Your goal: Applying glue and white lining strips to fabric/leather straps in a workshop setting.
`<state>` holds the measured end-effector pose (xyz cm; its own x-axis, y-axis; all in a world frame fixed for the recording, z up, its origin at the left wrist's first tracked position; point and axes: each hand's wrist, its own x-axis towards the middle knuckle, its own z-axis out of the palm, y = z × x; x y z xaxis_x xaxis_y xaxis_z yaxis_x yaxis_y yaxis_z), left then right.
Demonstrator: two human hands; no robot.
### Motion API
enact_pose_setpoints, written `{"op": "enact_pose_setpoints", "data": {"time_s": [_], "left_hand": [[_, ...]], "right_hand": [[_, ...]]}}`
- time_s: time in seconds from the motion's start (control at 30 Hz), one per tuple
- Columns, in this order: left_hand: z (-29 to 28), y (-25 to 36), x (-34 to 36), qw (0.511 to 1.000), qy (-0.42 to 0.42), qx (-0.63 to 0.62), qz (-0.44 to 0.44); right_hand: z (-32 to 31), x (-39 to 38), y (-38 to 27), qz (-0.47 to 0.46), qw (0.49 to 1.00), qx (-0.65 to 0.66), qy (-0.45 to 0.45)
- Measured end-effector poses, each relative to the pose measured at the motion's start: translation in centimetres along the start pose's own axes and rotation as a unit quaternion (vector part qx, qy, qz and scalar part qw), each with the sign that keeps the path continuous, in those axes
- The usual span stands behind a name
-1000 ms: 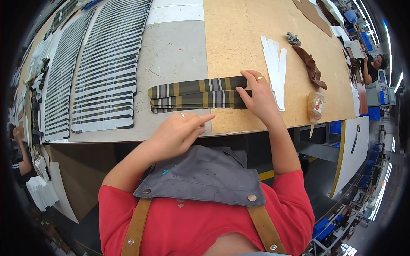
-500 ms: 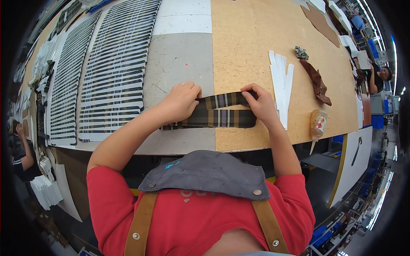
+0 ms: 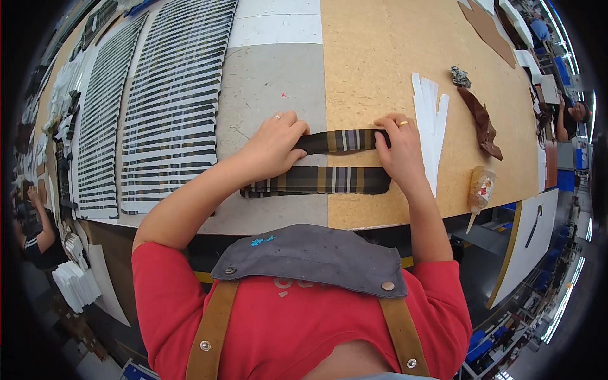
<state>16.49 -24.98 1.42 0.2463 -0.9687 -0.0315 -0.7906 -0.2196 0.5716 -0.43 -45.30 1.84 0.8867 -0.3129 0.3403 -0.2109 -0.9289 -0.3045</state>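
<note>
A plaid fabric strip [image 3: 345, 140], dark with tan, white and purplish bands, stretches between my hands. My left hand [image 3: 276, 143] pinches its left end, thumb against fingers. At the other end, my right hand [image 3: 399, 147] grips the strip between thumb and fingers. Closer to my body lies a plaid piece [image 3: 342, 181] of the same pattern, flat across the seam of grey and tan board; its edge looks layered. A visible gap separates it from the held strip. White tapered strips [image 3: 430, 123] lie fanned out just right of my right hand.
Two columns of overlapped plaid and white strips [image 3: 168, 126] cover the left side. At the right are a glue bottle [image 3: 482, 187] with a nozzle by the table edge, a brown leather scrap [image 3: 481, 123] and a crumpled grey wad [image 3: 460, 76]. Other people are at both far sides.
The held strip has moved slightly away from the plaid piece below, widening the gap between them, and now lies more level. My right hand has turned, with its fingers over the strip's end.
</note>
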Motion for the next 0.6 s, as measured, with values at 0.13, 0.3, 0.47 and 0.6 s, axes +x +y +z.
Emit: {"op": "enact_pose_setpoints", "data": {"time_s": [0.13, 0.3, 0.47, 0.6], "left_hand": [[0.5, 0.2, 0.1, 0.998, 0.029, 0.034, 0.032], [0.7, 0.5, -0.5, 0.989, 0.045, 0.134, 0.029], [1.1, 0.0, -1.5, 0.990, 0.079, 0.112, 0.033], [1.0, -0.3, -1.1, 0.992, 0.075, 0.090, 0.043]], "right_hand": [[1.9, 4.8, -3.7, -0.066, 0.984, 0.160, -0.035], [8.6, 10.0, -5.1, -0.040, 0.950, 0.279, -0.131], [9.4, 11.1, -5.7, -0.056, 0.949, 0.263, -0.164], [9.2, 11.4, -6.0, -0.050, 0.956, 0.210, -0.196]]}}
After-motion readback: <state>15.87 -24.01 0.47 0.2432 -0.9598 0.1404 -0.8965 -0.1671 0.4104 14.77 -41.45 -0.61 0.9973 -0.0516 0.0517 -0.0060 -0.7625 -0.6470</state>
